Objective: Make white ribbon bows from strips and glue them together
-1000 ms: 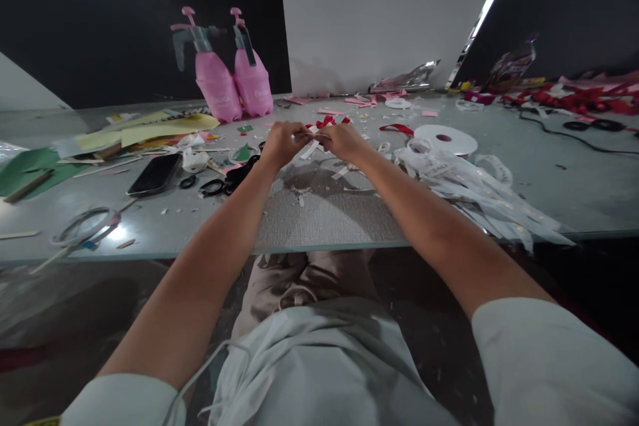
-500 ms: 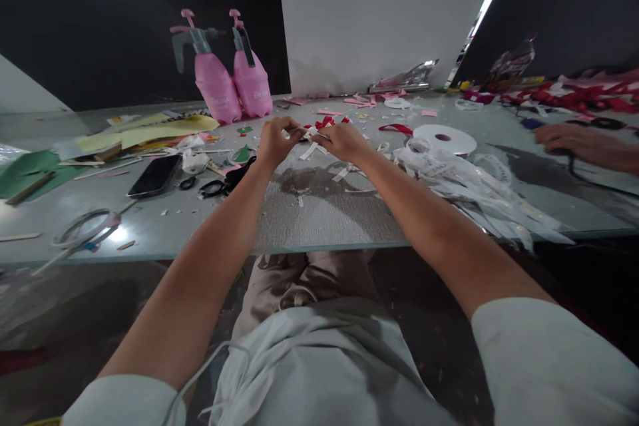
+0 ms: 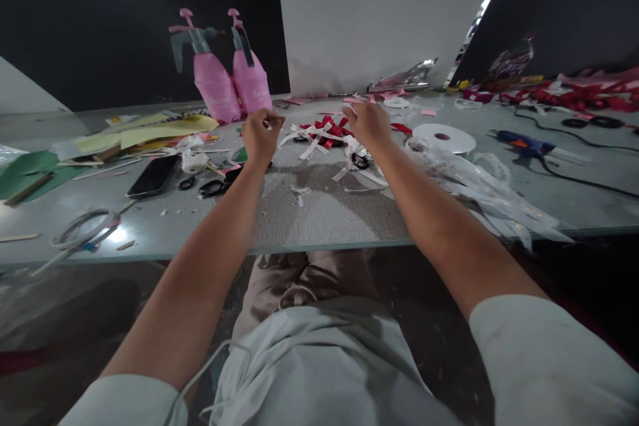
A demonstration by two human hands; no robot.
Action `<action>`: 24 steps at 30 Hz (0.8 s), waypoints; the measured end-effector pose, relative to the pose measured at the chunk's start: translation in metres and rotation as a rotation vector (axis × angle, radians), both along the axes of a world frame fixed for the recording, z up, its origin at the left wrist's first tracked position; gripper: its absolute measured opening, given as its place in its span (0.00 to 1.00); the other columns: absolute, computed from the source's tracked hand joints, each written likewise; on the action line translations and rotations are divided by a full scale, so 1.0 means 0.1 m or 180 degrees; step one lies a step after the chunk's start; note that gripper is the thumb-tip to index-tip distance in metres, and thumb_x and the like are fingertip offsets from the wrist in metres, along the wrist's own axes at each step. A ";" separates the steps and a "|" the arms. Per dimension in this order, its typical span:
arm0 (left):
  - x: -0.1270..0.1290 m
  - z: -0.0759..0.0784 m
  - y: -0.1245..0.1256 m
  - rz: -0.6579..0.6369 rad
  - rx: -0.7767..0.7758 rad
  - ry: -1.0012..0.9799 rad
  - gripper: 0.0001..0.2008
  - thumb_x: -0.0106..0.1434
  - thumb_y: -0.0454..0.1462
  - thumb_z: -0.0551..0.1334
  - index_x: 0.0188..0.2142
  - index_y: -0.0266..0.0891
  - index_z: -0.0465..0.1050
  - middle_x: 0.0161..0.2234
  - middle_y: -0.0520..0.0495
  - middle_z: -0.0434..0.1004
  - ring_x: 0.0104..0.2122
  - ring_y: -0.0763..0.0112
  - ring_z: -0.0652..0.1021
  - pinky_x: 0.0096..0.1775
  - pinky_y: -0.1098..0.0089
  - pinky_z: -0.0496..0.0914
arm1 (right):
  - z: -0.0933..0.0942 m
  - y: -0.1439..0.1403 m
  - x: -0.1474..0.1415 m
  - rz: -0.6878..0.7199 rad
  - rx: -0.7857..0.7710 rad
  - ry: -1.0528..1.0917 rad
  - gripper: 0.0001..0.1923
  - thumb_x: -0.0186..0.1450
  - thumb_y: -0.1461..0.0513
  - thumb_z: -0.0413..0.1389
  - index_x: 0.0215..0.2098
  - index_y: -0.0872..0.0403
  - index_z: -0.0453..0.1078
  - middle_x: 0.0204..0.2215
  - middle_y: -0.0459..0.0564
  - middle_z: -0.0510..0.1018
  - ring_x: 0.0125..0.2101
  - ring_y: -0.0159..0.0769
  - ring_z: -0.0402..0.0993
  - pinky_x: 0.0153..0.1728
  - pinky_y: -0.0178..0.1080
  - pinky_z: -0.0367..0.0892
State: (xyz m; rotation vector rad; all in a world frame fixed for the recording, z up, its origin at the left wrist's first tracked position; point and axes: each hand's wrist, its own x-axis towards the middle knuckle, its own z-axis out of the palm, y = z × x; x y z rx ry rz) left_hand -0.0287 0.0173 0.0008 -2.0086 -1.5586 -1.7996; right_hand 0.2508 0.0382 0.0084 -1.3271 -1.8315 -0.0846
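My left hand (image 3: 262, 138) is closed in a pinch above the table, at the left of a small heap of red and white ribbon pieces (image 3: 327, 132). A tiny white bit shows at its fingers, too small to name. Across the heap, my right hand (image 3: 370, 125) is also pinched, with a thin white sliver at the fingertips that I cannot make out. White strips spread out of the heap between the hands. A black ring-shaped handle (image 3: 359, 160) lies below my right hand. Near my left forearm are black-handled scissors (image 3: 212, 188).
Two pink spray bottles (image 3: 215, 88) stand at the back. A phone (image 3: 154, 176) and yellow sheets (image 3: 170, 128) lie left. To the right are a white ribbon spool (image 3: 456, 140), loose white ribbons (image 3: 479, 190) and a blue glue gun (image 3: 526, 142) with its cord.
My hands have moved apart, the left leftward and the right rightward and up, uncovering the ribbon heap. Another person's hand at the right has gone, leaving the glue gun on the table.
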 end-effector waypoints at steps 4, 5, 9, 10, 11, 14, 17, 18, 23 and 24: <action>0.03 0.04 -0.08 0.0274 0.0086 -0.0042 0.09 0.66 0.37 0.63 0.46 0.46 0.75 0.46 0.42 0.78 0.55 0.53 0.75 0.57 0.51 0.70 | 0.00 -0.10 -0.12 0.0170 -0.0118 -0.0105 0.29 0.77 0.43 0.45 0.38 0.53 0.78 0.32 0.60 0.80 0.42 0.50 0.76 0.42 0.44 0.64; 0.05 0.04 -0.10 0.0313 0.0143 0.0041 0.11 0.66 0.38 0.64 0.48 0.47 0.75 0.48 0.41 0.77 0.56 0.52 0.74 0.59 0.49 0.69 | -0.01 -0.14 -0.18 0.0230 -0.0191 -0.0195 0.28 0.77 0.44 0.47 0.39 0.53 0.79 0.33 0.60 0.80 0.42 0.50 0.76 0.42 0.44 0.64; 0.18 0.05 -0.14 -0.0060 0.0184 0.0574 0.12 0.69 0.42 0.63 0.51 0.46 0.75 0.51 0.41 0.77 0.57 0.53 0.74 0.61 0.51 0.67 | -0.02 -0.30 -0.42 0.0381 -0.0374 -0.0644 0.22 0.77 0.50 0.50 0.42 0.55 0.80 0.35 0.60 0.82 0.40 0.48 0.77 0.40 0.41 0.62; 0.22 0.04 -0.14 -0.0283 0.0128 0.0648 0.12 0.70 0.44 0.62 0.51 0.46 0.75 0.51 0.41 0.78 0.56 0.54 0.75 0.61 0.52 0.67 | -0.02 -0.33 -0.46 0.0402 -0.0390 -0.0764 0.21 0.77 0.51 0.50 0.43 0.56 0.81 0.36 0.60 0.82 0.40 0.48 0.77 0.39 0.41 0.62; 0.25 0.03 -0.14 -0.0508 0.0073 0.0664 0.13 0.71 0.46 0.61 0.50 0.45 0.75 0.50 0.41 0.78 0.55 0.56 0.76 0.60 0.54 0.67 | -0.02 -0.36 -0.50 0.0426 -0.0396 -0.0878 0.21 0.77 0.52 0.50 0.45 0.56 0.81 0.37 0.60 0.83 0.40 0.47 0.77 0.39 0.41 0.61; 0.32 0.00 -0.12 -0.1056 -0.0043 0.0406 0.19 0.73 0.53 0.56 0.48 0.44 0.77 0.45 0.42 0.81 0.51 0.59 0.79 0.56 0.59 0.70 | 0.00 -0.42 -0.54 0.0559 -0.0374 -0.1122 0.21 0.77 0.54 0.50 0.48 0.58 0.80 0.40 0.61 0.83 0.41 0.47 0.77 0.40 0.40 0.60; 0.34 -0.01 -0.11 -0.1373 -0.0102 -0.0104 0.26 0.73 0.58 0.53 0.43 0.42 0.79 0.37 0.43 0.81 0.44 0.62 0.81 0.49 0.63 0.73 | 0.01 -0.45 -0.51 0.0827 -0.0322 -0.1225 0.21 0.78 0.54 0.49 0.50 0.58 0.80 0.43 0.61 0.83 0.43 0.47 0.77 0.41 0.40 0.60; 0.34 0.00 -0.11 -0.1433 -0.0138 -0.0259 0.28 0.73 0.59 0.52 0.41 0.41 0.79 0.34 0.43 0.81 0.42 0.63 0.82 0.47 0.64 0.73 | 0.01 -0.45 -0.50 0.0933 -0.0300 -0.1235 0.21 0.78 0.54 0.49 0.50 0.58 0.80 0.44 0.61 0.83 0.43 0.47 0.77 0.41 0.40 0.59; 0.36 0.04 -0.13 -0.1565 -0.0444 -0.0707 0.32 0.71 0.62 0.52 0.34 0.38 0.79 0.26 0.44 0.79 0.30 0.68 0.81 0.36 0.68 0.73 | -0.04 -0.40 -0.49 0.1346 -0.0059 -0.1039 0.19 0.77 0.54 0.50 0.47 0.57 0.80 0.39 0.56 0.83 0.40 0.43 0.77 0.39 0.38 0.59; 0.36 0.05 -0.14 -0.1608 -0.0530 -0.0752 0.33 0.71 0.63 0.52 0.34 0.39 0.79 0.25 0.45 0.78 0.29 0.68 0.81 0.34 0.69 0.72 | -0.05 -0.39 -0.49 0.1375 -0.0006 -0.0965 0.19 0.77 0.54 0.50 0.46 0.57 0.80 0.38 0.55 0.82 0.39 0.42 0.76 0.39 0.38 0.59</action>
